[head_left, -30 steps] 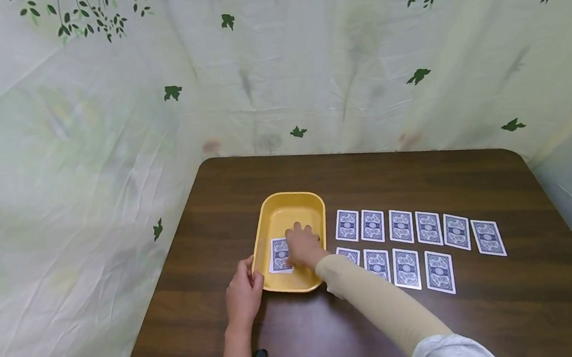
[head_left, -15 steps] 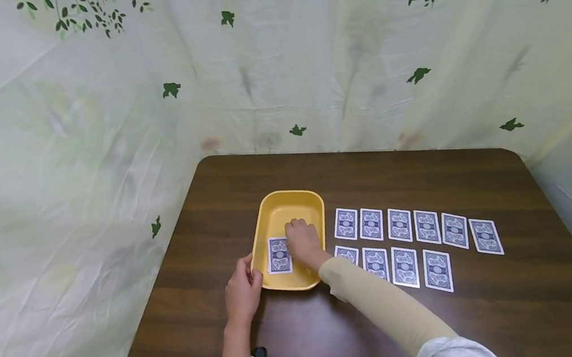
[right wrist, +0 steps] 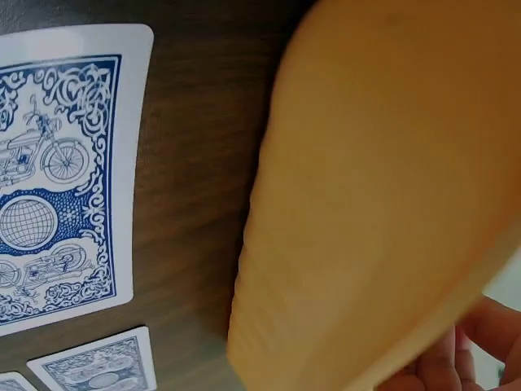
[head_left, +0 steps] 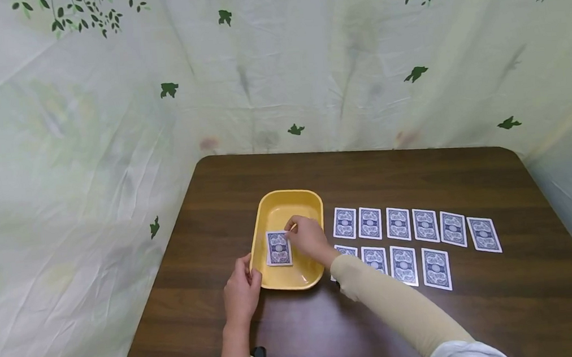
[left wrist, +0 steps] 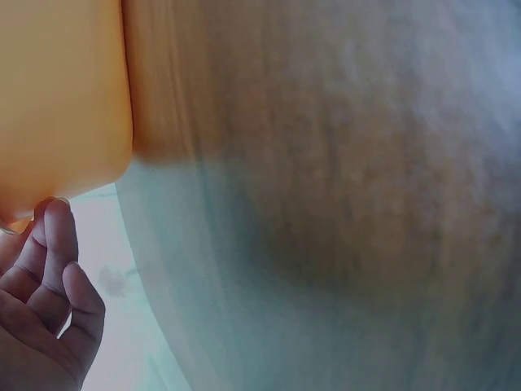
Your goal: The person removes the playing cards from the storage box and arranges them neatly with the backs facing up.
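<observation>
A yellow tray (head_left: 300,280) stands on the dark wooden table. My left hand (head_left: 242,293) grips its left rim near the front corner; in the left wrist view the fingers (left wrist: 59,252) reach the tray's edge from below. Over the tray, a blue-backed playing card (head_left: 278,250) lies back side up. My right hand (head_left: 309,240) reaches in over the right rim and pinches this card by its upper right corner. In the right wrist view the tray's outer wall (right wrist: 383,179) hides most of the hand, with a few fingers (right wrist: 440,366) showing below.
Right of the tray, several blue-backed cards lie in two rows, a back row (head_left: 398,224) and a shorter front row (head_left: 404,266). My right forearm partly covers the front row's left end. A leaf-print curtain (head_left: 339,83) hangs behind the table (head_left: 367,174).
My right hand, curled beside the card half a second ago, has drawn back rightward and now pinches its corner. The card has shifted slightly toward the back. My left hand stays on the tray.
</observation>
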`<state>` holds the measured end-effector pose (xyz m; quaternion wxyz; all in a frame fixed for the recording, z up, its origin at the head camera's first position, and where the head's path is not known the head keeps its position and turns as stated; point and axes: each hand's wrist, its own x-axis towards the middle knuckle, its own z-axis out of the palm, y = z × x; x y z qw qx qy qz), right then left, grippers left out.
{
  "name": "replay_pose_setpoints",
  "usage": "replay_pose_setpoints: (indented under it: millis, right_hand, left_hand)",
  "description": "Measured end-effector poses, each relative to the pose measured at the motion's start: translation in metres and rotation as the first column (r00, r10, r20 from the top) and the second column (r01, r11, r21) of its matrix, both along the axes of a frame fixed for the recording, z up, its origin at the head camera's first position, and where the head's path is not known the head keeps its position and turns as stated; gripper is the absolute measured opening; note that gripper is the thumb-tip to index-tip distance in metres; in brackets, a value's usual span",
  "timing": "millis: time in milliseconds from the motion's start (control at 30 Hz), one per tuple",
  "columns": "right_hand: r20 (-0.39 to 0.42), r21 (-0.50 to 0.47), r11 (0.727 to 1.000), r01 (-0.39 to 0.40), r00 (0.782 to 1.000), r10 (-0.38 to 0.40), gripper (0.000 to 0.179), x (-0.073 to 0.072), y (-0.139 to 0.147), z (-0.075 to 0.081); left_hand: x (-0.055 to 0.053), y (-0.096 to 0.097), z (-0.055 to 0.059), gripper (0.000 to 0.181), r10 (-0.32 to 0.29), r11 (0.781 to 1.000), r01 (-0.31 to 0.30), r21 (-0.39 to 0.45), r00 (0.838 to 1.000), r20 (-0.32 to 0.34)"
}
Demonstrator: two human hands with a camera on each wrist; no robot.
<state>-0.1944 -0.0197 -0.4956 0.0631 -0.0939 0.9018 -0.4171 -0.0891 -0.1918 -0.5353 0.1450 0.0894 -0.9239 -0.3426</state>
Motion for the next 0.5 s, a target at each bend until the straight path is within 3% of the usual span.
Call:
replay_pose_setpoints:
  millis: [167,500]
  right_hand:
    - [0.052,-0.131,0.988,0.083,0.996,-0.077,0.004,-0.005,0.014,0.008]
    - [0.094,-0.283,0.934,0.220,0.975,-0.201,0.011,-0.007,0.046,0.019]
  left_hand:
    - [-0.002,0.001,-0.002,0.034,0.001,1.000,-0.001,-0.004,1.000,-0.024]
    - [-0.002,0.002,0.000,0.036,0.007,1.000,-0.007,0.010,1.000,0.025]
